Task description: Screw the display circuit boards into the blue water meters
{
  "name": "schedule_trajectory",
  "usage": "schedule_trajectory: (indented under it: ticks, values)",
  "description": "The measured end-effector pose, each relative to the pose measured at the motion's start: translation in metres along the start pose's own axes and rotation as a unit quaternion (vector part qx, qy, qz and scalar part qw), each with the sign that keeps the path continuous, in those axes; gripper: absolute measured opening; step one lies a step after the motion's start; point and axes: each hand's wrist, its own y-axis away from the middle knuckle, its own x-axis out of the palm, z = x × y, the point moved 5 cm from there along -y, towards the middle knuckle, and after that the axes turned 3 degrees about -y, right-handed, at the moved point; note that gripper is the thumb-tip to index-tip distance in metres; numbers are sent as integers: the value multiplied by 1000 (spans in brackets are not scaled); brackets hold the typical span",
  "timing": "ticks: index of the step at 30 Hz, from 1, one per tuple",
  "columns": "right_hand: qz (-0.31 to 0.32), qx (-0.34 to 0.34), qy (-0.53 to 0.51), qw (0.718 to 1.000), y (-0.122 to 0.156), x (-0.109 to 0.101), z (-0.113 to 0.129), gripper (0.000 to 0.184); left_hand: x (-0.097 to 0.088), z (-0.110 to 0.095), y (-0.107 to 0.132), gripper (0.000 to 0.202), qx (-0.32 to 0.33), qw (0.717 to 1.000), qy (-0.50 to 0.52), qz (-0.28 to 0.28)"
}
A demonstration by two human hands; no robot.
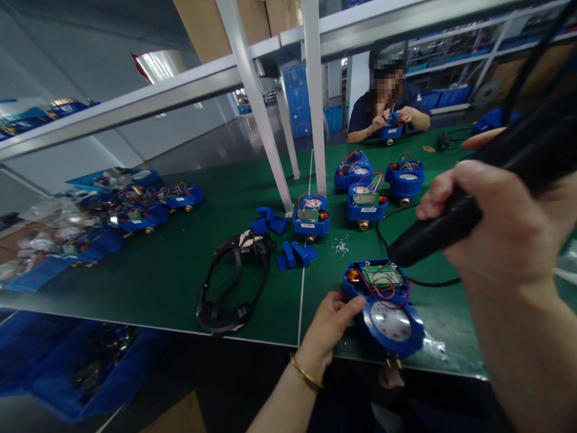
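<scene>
A blue water meter [391, 325] with an exposed circuit board [383, 275], red wires and a round dial lies at the table's front edge. My left hand [331, 319] grips its left side, thumb on the housing. In my right hand [500, 222] is a black electric screwdriver [442, 225], fingers wrapped round its body. The tool slants down to the left, and its lower end is over the board's upper right area. Whether the tip touches a screw is hidden. Small screws [341, 246] lie scattered behind the meter.
More open blue meters [367, 207] stand farther back. Blue plastic covers [295, 255] and a black head strap [234, 282] lie left of my hands. Metal shelf posts [314, 102] rise from the green table [180, 270]. A co-worker [390, 108] handles another meter opposite. A black cable [383, 234] curves behind the screwdriver.
</scene>
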Motion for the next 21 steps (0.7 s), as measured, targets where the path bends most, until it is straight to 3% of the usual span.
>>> schedule_trajectory:
  ticks: [5, 12, 21]
  values:
    - [52, 27, 8, 998, 9, 18, -19, 23, 10, 7, -7, 60, -14, 999, 11, 32]
    - [73, 58, 7, 996, 13, 25, -25, 26, 12, 2, -6, 51, -27, 998, 25, 48]
    - [115, 67, 58, 989, 24, 36, -28, 22, 13, 4, -10, 50, -9, 999, 36, 16]
